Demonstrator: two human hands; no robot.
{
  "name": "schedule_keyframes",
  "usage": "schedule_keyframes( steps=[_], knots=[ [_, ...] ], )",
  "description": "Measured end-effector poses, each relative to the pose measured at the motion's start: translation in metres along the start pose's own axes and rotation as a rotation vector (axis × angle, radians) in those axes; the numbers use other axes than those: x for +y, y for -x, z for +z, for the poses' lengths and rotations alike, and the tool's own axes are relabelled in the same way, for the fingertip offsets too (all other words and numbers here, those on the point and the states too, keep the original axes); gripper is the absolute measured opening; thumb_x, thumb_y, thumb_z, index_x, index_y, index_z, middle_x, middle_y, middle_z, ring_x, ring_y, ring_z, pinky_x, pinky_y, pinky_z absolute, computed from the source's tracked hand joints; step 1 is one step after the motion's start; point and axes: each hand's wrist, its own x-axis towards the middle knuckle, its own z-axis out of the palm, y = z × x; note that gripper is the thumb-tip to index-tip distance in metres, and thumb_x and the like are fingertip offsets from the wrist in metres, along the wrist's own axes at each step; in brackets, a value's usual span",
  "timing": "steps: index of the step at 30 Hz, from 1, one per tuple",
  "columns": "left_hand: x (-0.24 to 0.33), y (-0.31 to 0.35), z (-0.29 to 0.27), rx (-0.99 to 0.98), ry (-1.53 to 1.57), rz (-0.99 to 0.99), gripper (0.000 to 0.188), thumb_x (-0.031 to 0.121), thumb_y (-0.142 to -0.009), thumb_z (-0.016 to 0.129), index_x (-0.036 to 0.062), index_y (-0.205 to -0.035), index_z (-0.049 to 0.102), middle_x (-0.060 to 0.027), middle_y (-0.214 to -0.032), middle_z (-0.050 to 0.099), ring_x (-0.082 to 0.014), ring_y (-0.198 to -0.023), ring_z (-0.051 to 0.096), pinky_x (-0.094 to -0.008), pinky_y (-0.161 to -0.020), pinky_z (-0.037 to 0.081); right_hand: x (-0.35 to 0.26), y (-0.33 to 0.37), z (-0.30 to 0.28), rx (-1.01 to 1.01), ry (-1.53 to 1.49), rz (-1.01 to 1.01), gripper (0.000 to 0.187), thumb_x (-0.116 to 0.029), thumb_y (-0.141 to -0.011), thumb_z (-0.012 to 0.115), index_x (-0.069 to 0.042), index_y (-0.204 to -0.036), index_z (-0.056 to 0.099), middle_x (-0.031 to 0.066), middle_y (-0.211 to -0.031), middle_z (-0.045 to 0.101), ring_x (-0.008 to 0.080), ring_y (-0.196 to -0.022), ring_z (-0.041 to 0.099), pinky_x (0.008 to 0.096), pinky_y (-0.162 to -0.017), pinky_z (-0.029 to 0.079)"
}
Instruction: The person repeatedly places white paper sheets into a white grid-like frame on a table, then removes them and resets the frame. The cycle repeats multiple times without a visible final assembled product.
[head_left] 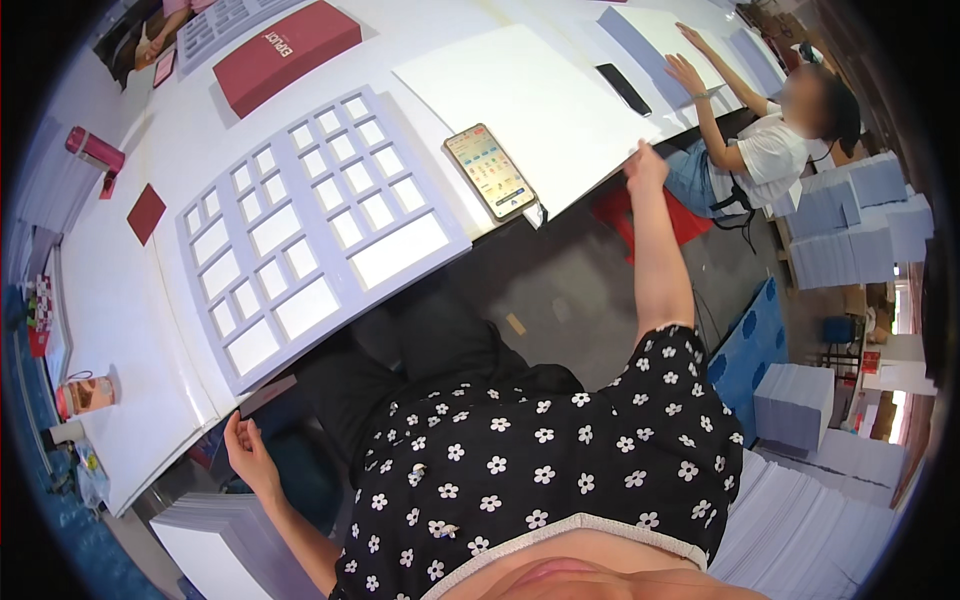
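Observation:
My right hand (647, 168) reaches out to the near right corner of a large white sheet (530, 105) lying on the table. Its fingers are closed at the sheet's edge. My left hand (250, 456) hangs low beside the table's near edge, fingers loosely bent and apart, with nothing in it. Between the hands lies a pale lavender panel (322, 245) with rows of square and rectangular cut-out windows, white showing through them. A phone (490, 172) with a lit screen rests between that panel and the sheet.
A dark red box (287, 56) stands at the back, a dark red card (146, 214) left of the panel. Farther left are a pink bottle (95, 149) and a jar (86, 395). A co-worker (765, 150) handles sheets at right, near a black phone (623, 89). Board stacks (795, 400) fill the right.

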Motion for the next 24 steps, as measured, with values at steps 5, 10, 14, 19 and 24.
schedule_keyframes(
  steps=[5,10,14,19,24],
  knots=[
    [0.009,0.004,-0.002,0.027,0.063,-0.017,0.029,0.013,-0.099,0.059,-0.0020,-0.124,0.059,-0.0024,-0.092,0.060,-0.0073,-0.077,0.055,-0.0210,-0.073,0.047,0.008,0.129,0.027,-0.423,0.005,0.263,0.020,-0.011,-0.094,0.060,-0.003,-0.111,0.059,0.0098,-0.103,0.067,0.0233,-0.088,0.067,0.0398,-0.073,0.055],
    [0.013,-0.008,-0.005,-0.007,0.028,0.018,0.028,0.014,-0.099,0.060,-0.0022,-0.122,0.061,-0.0031,-0.091,0.061,-0.0074,-0.077,0.055,-0.0211,-0.071,0.046,-0.004,0.160,0.037,-0.398,0.195,-0.062,0.022,-0.008,-0.096,0.056,-0.001,-0.116,0.057,0.0100,-0.104,0.067,0.0201,-0.087,0.068,0.0351,-0.071,0.057],
    [0.022,-0.008,-0.006,0.001,0.080,0.025,0.027,0.013,-0.100,0.059,-0.0022,-0.122,0.060,-0.0031,-0.094,0.062,-0.0069,-0.078,0.056,-0.0202,-0.072,0.047,0.004,0.176,0.040,-0.132,0.331,-0.491,0.016,-0.005,-0.094,0.055,0.005,-0.106,0.056,0.0091,-0.089,0.068,0.0139,-0.070,0.064,0.0302,-0.061,0.052],
    [0.028,-0.005,-0.013,0.025,0.123,0.037,0.027,0.013,-0.099,0.059,-0.0033,-0.121,0.061,-0.0041,-0.092,0.063,-0.0077,-0.079,0.057,-0.0214,-0.072,0.046,-0.031,0.156,0.037,0.123,0.073,-0.781,0.014,0.002,-0.094,0.051,0.006,-0.107,0.054,0.0124,-0.098,0.065,0.0132,-0.088,0.062,0.0299,-0.070,0.050],
    [0.042,-0.010,-0.026,0.089,0.240,0.047,0.025,0.013,-0.101,0.056,-0.0033,-0.119,0.061,-0.0052,-0.093,0.064,-0.0088,-0.079,0.058,-0.0213,-0.072,0.046,-0.116,0.162,0.031,-0.051,-0.254,-0.560,0.029,0.004,-0.096,0.046,0.000,-0.125,0.046,0.0113,-0.115,0.061,0.0214,-0.096,0.064,0.0372,-0.076,0.057]
  ],
)
